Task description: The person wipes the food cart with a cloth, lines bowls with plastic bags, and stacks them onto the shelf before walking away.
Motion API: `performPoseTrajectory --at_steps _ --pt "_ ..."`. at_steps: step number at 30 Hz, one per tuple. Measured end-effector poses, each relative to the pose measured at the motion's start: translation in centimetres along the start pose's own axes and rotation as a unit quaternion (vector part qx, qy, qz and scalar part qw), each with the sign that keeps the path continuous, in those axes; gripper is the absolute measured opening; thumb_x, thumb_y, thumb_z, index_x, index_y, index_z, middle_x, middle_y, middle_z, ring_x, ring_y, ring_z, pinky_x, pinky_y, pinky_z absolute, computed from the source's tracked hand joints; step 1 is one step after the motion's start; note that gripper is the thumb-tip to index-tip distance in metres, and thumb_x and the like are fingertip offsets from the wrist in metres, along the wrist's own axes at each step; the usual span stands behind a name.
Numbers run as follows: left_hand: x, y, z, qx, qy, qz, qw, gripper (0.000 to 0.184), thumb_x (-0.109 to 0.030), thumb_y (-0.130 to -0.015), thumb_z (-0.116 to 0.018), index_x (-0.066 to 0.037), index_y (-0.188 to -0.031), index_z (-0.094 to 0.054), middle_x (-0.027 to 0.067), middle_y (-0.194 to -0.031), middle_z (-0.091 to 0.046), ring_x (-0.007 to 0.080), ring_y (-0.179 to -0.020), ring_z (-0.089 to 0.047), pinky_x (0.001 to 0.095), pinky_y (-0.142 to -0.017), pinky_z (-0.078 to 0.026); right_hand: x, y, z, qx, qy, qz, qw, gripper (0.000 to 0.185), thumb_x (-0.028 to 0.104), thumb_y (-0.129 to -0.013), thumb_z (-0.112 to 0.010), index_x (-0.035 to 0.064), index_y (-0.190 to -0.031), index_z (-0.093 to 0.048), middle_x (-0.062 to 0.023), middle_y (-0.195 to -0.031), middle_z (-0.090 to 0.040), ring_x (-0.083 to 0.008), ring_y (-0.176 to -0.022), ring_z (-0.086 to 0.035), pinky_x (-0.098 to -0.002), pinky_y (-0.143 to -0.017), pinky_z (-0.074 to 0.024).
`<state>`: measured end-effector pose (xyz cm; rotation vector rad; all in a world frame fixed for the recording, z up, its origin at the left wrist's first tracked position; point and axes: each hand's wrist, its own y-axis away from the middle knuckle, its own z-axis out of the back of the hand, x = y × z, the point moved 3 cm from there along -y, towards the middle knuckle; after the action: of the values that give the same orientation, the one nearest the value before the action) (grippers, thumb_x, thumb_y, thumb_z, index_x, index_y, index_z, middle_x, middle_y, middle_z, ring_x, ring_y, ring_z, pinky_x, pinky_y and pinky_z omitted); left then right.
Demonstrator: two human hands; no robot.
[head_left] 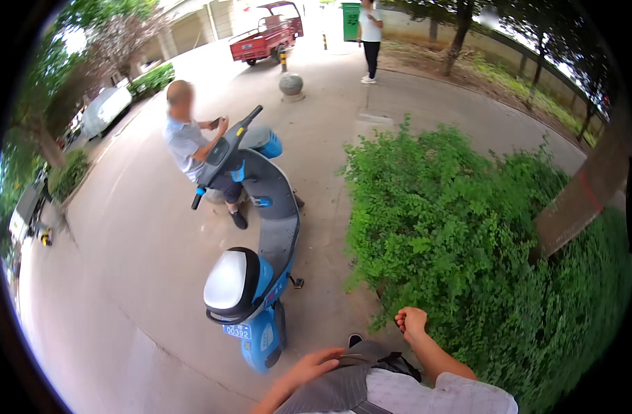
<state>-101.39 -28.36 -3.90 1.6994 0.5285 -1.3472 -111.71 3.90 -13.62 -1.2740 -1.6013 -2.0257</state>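
Note:
My left hand (pixel 314 367) lies at my waist with its fingers stretched out, touching the upper edge of a grey bag (pixel 330 392) worn at my front. My right hand (pixel 411 321) is raised beside the bush and closed in a fist. Whatever may be inside that fist is hidden. Ahead of my left hand stands a blue and grey electric scooter (pixel 278 214) with a silver-topped seat (pixel 225 279) and a number plate (pixel 237 331). Neither hand touches it.
A person (pixel 185 138) sits just beyond the scooter, holding a phone-like object. Another person (pixel 371 34) stands farther back near a green bin (pixel 351 21). A leafy bush (pixel 440 214) and a tree trunk (pixel 581 193) border my right. A stone ball (pixel 290 84) and red cargo tricycle (pixel 261 45) stand ahead.

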Motion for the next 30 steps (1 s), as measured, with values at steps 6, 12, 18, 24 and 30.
performPoseTrajectory --at_steps 6,12,18,24,30 --pt "-0.9 0.6 0.4 0.008 0.007 0.003 1.0 0.048 -0.027 -0.102 -0.057 -0.001 -0.142 -0.051 0.0133 -0.138 -0.058 0.0221 -0.131 -0.051 0.0337 -0.11 -0.038 -2.2 3.0 -4.0 0.084 0.043 0.013 0.995 0.017 0.017 -0.094 -0.057 0.0039 -0.09 -0.066 -0.0089 -0.069 -0.067 -0.0137 -0.048 -0.057 -0.0285 -0.042 -0.0441" --pt "-0.9 0.8 1.0 0.007 0.037 0.016 0.999 0.048 -0.024 -0.101 -0.056 0.0 -0.142 -0.05 0.0126 -0.139 -0.057 0.021 -0.133 -0.049 0.0334 -0.111 -0.036 -4.6 3.8 -6.3 0.204 0.133 0.018 0.97 0.022 0.021 -0.1 -0.056 0.0045 -0.103 -0.07 -0.0021 -0.068 -0.061 -0.0089 -0.05 -0.054 -0.0253 -0.043 -0.0434" --pt "0.3 0.2 1.4 0.021 -0.017 0.012 1.0 0.046 -0.024 -0.102 -0.057 -0.001 -0.142 -0.051 0.012 -0.137 -0.058 0.0193 -0.13 -0.051 0.0327 -0.11 -0.038 -7.4 1.4 -6.9 0.206 0.19 0.077 0.957 0.022 0.019 -0.092 -0.06 0.0035 -0.085 -0.074 -0.002 -0.064 -0.064 -0.0107 -0.052 -0.056 -0.0271 -0.046 -0.0435" --pt "-0.2 0.0 1.2 0.015 -0.049 -0.001 0.999 0.048 -0.029 -0.101 -0.057 -0.001 -0.14 -0.054 0.0144 -0.135 -0.06 0.0224 -0.127 -0.054 0.0338 -0.108 -0.041 -7.8 2.0 -6.2 0.225 0.204 0.045 0.952 0.019 0.013 -0.092 -0.06 -0.0004 -0.088 -0.073 -0.0065 -0.07 -0.067 -0.0133 -0.056 -0.061 -0.0292 -0.052 -0.0493" --pt "-0.8 -0.2 0.7 0.007 -0.032 0.011 0.999 0.052 -0.034 -0.101 -0.057 0.0 -0.141 -0.053 0.015 -0.139 -0.059 0.0243 -0.13 -0.054 0.0353 -0.109 -0.04 -8.2 0.9 -6.0 0.256 0.188 0.004 0.948 0.022 0.009 -0.097 -0.053 -0.0028 -0.107 -0.069 -0.0116 -0.082 -0.071 -0.0184 -0.067 -0.069 -0.03 -0.057 -0.0546"
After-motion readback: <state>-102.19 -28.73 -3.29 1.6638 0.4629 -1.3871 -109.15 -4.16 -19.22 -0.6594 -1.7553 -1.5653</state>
